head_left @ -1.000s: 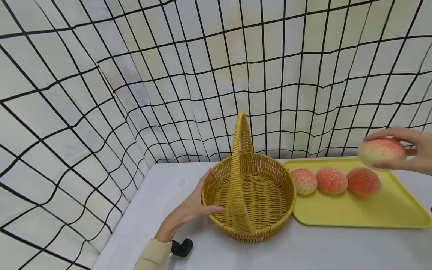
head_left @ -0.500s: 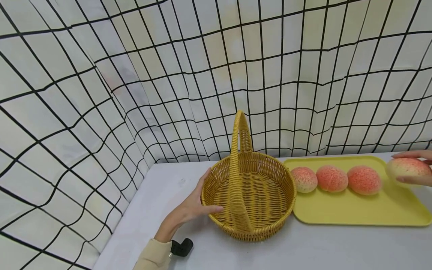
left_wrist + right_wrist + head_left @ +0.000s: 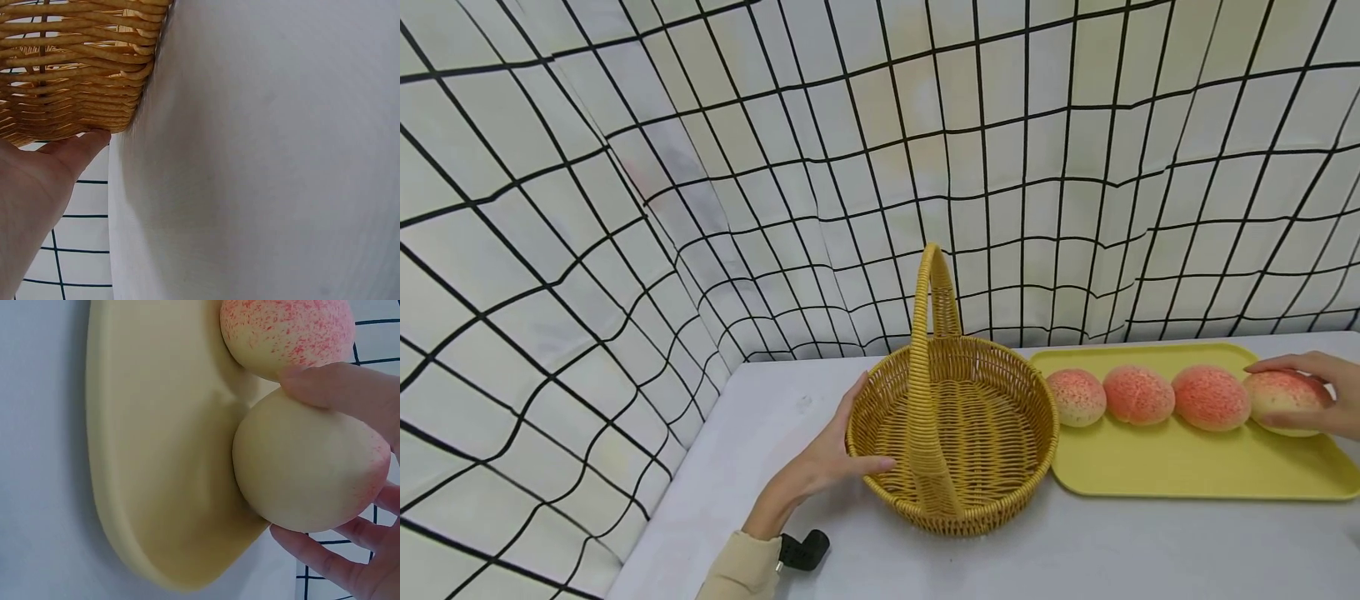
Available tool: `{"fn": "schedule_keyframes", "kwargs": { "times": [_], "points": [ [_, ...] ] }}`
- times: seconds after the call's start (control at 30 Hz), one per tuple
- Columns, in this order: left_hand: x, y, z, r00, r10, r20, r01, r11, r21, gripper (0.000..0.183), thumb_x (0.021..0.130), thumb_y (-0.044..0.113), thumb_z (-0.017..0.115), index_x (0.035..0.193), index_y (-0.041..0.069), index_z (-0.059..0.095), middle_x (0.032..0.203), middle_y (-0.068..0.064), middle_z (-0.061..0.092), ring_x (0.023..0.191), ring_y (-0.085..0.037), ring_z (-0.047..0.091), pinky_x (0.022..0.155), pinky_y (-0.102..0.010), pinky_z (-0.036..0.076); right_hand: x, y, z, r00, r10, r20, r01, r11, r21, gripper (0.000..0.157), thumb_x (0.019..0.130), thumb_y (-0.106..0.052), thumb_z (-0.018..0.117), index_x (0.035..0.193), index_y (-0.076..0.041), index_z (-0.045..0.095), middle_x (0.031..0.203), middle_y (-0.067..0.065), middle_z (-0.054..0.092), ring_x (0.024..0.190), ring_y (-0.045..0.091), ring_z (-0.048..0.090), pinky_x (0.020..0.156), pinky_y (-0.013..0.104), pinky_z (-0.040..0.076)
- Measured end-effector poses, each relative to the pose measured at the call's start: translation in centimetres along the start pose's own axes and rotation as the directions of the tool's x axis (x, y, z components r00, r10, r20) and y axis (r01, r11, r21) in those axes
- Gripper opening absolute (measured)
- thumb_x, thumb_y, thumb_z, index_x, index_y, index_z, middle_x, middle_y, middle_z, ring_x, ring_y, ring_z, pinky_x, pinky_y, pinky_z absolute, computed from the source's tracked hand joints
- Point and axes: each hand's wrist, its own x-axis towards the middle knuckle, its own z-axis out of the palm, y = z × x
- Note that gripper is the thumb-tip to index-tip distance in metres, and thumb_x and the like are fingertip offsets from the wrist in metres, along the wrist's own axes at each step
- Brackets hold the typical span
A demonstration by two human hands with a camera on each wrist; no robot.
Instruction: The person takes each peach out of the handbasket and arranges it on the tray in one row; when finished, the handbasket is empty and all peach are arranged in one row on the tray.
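A yellow wicker basket [image 3: 981, 442] with a tall hoop handle stands on the table, nothing inside it. My left hand [image 3: 835, 450] holds its left side, thumb over the near rim and fingers along the outer wall. In the left wrist view the fingers lie against the woven wall [image 3: 75, 69]. At the right end of a yellow tray [image 3: 1187, 467], my right hand [image 3: 1318, 392] grips a pale peach [image 3: 306, 462] with a pink blush, thumb on one side and fingers on the other. Three redder peaches, including the nearest one [image 3: 1212, 398], sit in a row to its left.
The basket's right rim meets the tray's left end. White cloth walls with black netting [image 3: 985, 167] rise behind and at the left of the white table [image 3: 1075, 550]. A black wrist device [image 3: 805, 550] sits at the left sleeve.
My right hand has carried the peach rightward and down from above the tray to its right end, beside the other peaches. The left hand and the basket have stayed put.
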Motion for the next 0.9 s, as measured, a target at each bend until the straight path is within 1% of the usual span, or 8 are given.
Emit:
{"fn": "schedule_keyframes", "kwargs": {
  "times": [0.2, 0.27, 0.47, 0.63, 0.7, 0.73, 0.83, 0.9],
  "points": [
    [-0.07, -0.14, -0.05, 1.000, -0.009, -0.004, 0.009, 1.000, -0.004, 0.127, 0.079, 0.039, 0.090, 0.169, 0.031, 0.000, 0.175, -0.013, 0.002, 0.157, -0.041, 0.015, 0.123, -0.063, 0.017, -0.08, 0.37, 0.23, 0.990, -0.140, -0.011, 0.139, 0.988, -0.069, 0.076, 0.051, -0.020, 0.106, 0.116, -0.011, 0.068, 0.104, 0.015, 0.066, 0.092, -0.024, 0.030, 0.064, 0.016, 0.040],
    [-0.09, -0.15, -0.04, 1.000, -0.013, -0.006, 0.013, 1.000, -0.005, 0.128, 0.079, 0.040, 0.090, 0.169, 0.031, 0.000, 0.175, -0.013, 0.002, 0.157, -0.041, 0.015, 0.123, -0.063, 0.017, -0.10, 0.63, 0.35, 0.984, -0.176, -0.012, 0.174, 0.982, -0.077, 0.078, 0.050, -0.020, 0.106, 0.118, -0.012, 0.067, 0.104, 0.014, 0.066, 0.093, -0.024, 0.030, 0.063, 0.017, 0.041],
    [0.03, -0.23, 0.00, 1.000, -0.008, -0.005, 0.008, 1.000, 0.006, 0.128, 0.078, 0.041, 0.090, 0.169, 0.030, 0.000, 0.175, -0.012, 0.002, 0.158, -0.040, 0.014, 0.124, -0.063, 0.017, -0.14, 0.84, 0.57, 0.983, -0.179, -0.027, 0.177, 0.981, -0.080, 0.079, 0.050, -0.021, 0.106, 0.119, -0.016, 0.068, 0.104, 0.016, 0.066, 0.093, -0.023, 0.031, 0.062, 0.018, 0.041],
    [0.16, -0.25, -0.01, 1.000, -0.007, -0.003, 0.007, 1.000, -0.005, 0.127, 0.079, 0.040, 0.089, 0.169, 0.030, 0.000, 0.175, -0.012, 0.001, 0.158, -0.040, 0.014, 0.124, -0.063, 0.017, -0.18, 0.68, 0.69, 0.980, -0.194, -0.049, 0.190, 0.978, -0.084, 0.078, 0.049, -0.022, 0.106, 0.116, -0.028, 0.068, 0.102, 0.017, 0.066, 0.093, -0.023, 0.031, 0.065, 0.013, 0.039],
    [0.22, -0.22, 0.02, 1.000, -0.001, 0.001, 0.001, 1.000, -0.003, 0.128, 0.079, 0.040, 0.089, 0.169, 0.029, 0.000, 0.175, -0.012, 0.002, 0.158, -0.040, 0.015, 0.124, -0.062, 0.017, -0.21, 0.61, 0.60, 0.980, -0.193, -0.044, 0.189, 0.978, -0.087, 0.080, 0.049, -0.024, 0.106, 0.116, -0.039, 0.065, 0.102, 0.018, 0.066, 0.094, -0.025, 0.029, 0.066, 0.009, 0.036],
    [0.27, -0.24, 0.03, 1.000, 0.003, 0.002, -0.003, 1.000, 0.001, 0.128, 0.079, 0.040, 0.089, 0.170, 0.028, 0.000, 0.175, -0.012, 0.002, 0.158, -0.040, 0.015, 0.124, -0.062, 0.017, -0.22, 0.58, 0.57, 0.980, -0.193, -0.048, 0.189, 0.978, -0.087, 0.081, 0.049, -0.023, 0.106, 0.116, -0.041, 0.064, 0.102, 0.018, 0.066, 0.094, -0.025, 0.028, 0.067, 0.008, 0.034],
    [0.41, -0.28, 0.06, 1.000, 0.016, 0.010, -0.016, 1.000, 0.007, 0.128, 0.080, 0.040, 0.089, 0.170, 0.025, -0.001, 0.175, -0.014, 0.003, 0.157, -0.042, 0.016, 0.124, -0.062, 0.018, -0.20, 0.41, 0.27, 0.984, -0.175, -0.029, 0.171, 0.981, -0.094, 0.080, 0.051, -0.023, 0.106, 0.118, -0.036, 0.064, 0.105, 0.021, 0.066, 0.094, -0.024, 0.028, 0.068, 0.010, 0.036],
    [0.47, -0.28, 0.05, 1.000, 0.015, 0.013, -0.015, 1.000, 0.008, 0.128, 0.081, 0.040, 0.089, 0.170, 0.026, -0.001, 0.175, -0.014, 0.003, 0.157, -0.042, 0.016, 0.124, -0.062, 0.018, -0.11, 0.12, -0.17, 0.991, -0.131, 0.021, 0.133, 0.987, -0.088, 0.084, 0.054, -0.023, 0.105, 0.126, -0.031, 0.062, 0.110, 0.025, 0.064, 0.099, -0.011, 0.042, 0.070, 0.019, 0.044]
  ]
}}
